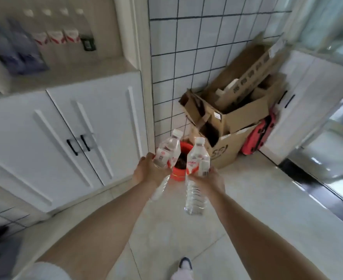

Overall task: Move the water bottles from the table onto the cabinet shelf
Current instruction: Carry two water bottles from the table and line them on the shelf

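White cabinet shelf (pixel 69 75) up left already carries bottles — left hand (pixel 146 172) and right hand (pixel 211 181) each have fingers wrapped round a water bottle (pixel 167 150), (pixel 197 178), mid-carry; shelving remains.

The boxes and bottles on the open wooden cabinet shelf (pixel 69 75) were smeared by motion blur, their labels unreadable. The left hand (pixel 146 170) hid the middle of its clear plastic water bottle (pixel 167 150).
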